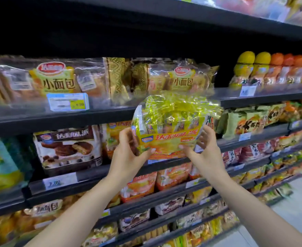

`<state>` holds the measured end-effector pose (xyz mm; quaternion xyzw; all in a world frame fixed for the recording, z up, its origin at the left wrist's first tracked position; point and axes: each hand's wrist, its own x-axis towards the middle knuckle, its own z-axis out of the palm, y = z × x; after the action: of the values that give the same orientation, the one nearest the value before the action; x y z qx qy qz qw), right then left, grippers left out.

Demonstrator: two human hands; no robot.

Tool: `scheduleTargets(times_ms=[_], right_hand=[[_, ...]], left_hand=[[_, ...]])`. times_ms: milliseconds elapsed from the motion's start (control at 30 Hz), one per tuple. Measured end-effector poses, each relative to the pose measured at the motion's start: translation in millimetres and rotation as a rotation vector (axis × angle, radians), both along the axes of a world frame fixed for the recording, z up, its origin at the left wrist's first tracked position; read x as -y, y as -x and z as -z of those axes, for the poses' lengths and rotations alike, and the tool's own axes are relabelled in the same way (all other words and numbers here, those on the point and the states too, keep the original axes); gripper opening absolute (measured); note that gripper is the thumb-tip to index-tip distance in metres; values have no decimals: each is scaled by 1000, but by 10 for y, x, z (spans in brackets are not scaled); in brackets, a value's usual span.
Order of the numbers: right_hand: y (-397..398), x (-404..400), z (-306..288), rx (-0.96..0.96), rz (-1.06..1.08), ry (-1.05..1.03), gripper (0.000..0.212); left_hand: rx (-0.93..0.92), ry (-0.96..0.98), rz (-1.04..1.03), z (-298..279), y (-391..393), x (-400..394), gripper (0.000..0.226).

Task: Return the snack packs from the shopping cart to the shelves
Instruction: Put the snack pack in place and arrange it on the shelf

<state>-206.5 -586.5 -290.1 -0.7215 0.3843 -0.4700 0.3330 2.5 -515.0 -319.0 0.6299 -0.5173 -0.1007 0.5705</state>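
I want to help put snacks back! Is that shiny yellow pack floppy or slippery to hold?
Probably crinkly and soft on top: the yellow pack has loose, crumpled film there. Its glossy wrap may be slippery, so the left hand and right hand both hold it. It likely isn't heavy.

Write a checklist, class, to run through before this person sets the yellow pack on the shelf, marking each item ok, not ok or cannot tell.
1. Both hands hold the crinkly yellow plastic snack pack: ok. The left hand and right hand each have a grip on a lower corner.
2. Pack upright, label facing out: ok.
3. Matching packs nearby: ok. An orange-yellow pack of the same brand stands behind it.
4. Free gap on that black metal shelf: cannot tell, the pack hides it.
5. Brown chocolate-pie pack out of the way: ok.
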Motion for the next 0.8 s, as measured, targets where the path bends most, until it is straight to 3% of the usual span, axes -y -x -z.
scheduleTargets(times_ms=[67,267,433,633,800], right_hand=[[5,147,39,-15,5,15,58],[103,606,182,-20,-18,64,33],[233,970,303,-40,-146,96,32],[325,1316,425,-92,-241,130,37],[346,1452,496,-95,-339,142,36]], left_hand=[[28,-3,-9,-6,10,137,68],[78,-26,-62,24,131,433,56],[90,-59,-119,116,305,585,50],[-96,-99,-84,143,551,561,30],[-143,-7,-139,195,727,580,44]])
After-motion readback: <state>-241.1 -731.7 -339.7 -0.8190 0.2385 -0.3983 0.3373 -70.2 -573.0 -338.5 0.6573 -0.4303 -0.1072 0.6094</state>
